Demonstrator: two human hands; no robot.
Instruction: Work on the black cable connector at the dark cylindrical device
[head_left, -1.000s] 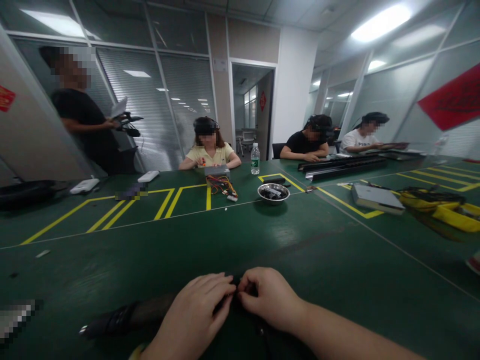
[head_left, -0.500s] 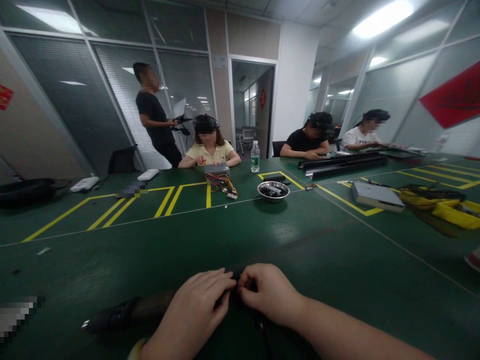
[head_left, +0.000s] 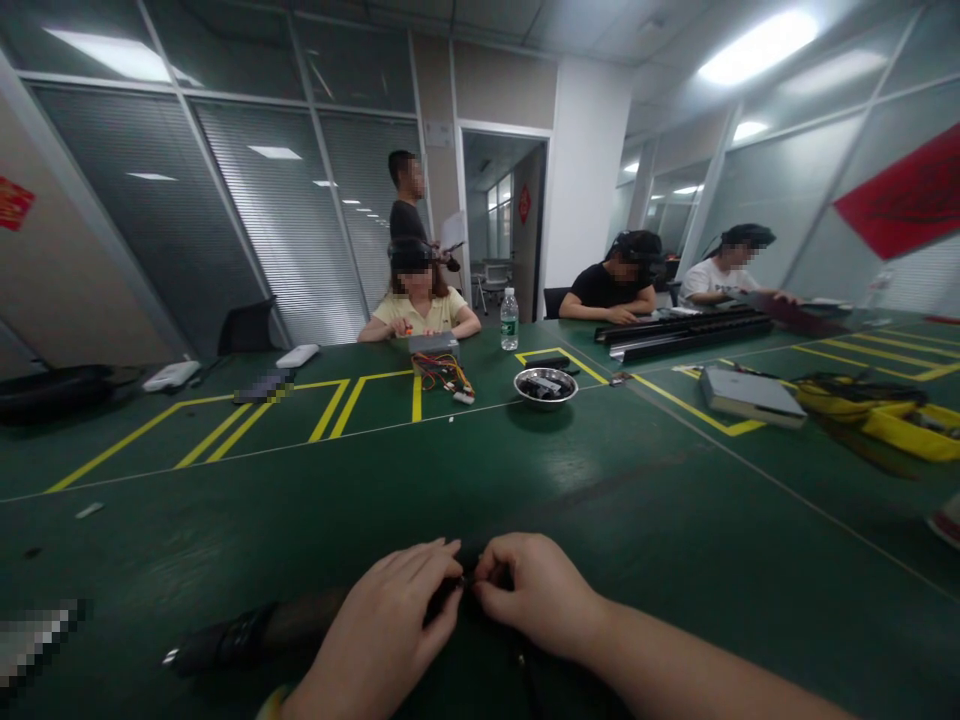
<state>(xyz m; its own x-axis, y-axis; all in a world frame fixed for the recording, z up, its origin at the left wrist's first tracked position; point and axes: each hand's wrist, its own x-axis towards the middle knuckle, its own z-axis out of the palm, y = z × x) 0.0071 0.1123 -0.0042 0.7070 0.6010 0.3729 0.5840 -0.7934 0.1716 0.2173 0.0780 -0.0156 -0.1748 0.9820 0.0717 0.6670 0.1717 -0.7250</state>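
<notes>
A long black tube-shaped object (head_left: pixel 247 635) with a small shiny metal tip lies on the table in front of me. It runs under my left hand (head_left: pixel 394 610), whose fingers and thumb curl over it. A dark part of it shows again beyond my fingertips. Close against the left fingertips, my right hand (head_left: pixel 536 590) pinches its thumb and fingers together. Something small and dark sits between the two hands; its kind is hidden by the fingers. A thin dark strip with a shiny dot (head_left: pixel 523 660) hangs below my right hand.
On the green table (head_left: pixel 315 510) stand a metal bowl (head_left: pixel 546 400) of dark parts, a water bottle (head_left: pixel 509 322) and a grey box with coloured wires (head_left: pixel 442 375). A silver box (head_left: pixel 752 397) and yellow tray (head_left: pixel 915 430) are at right. Several people are across the table.
My hands stay almost in place, with small finger movements at the fingertips. Behind the table, the standing person has moved right. The far-right person's hands have shifted.
</notes>
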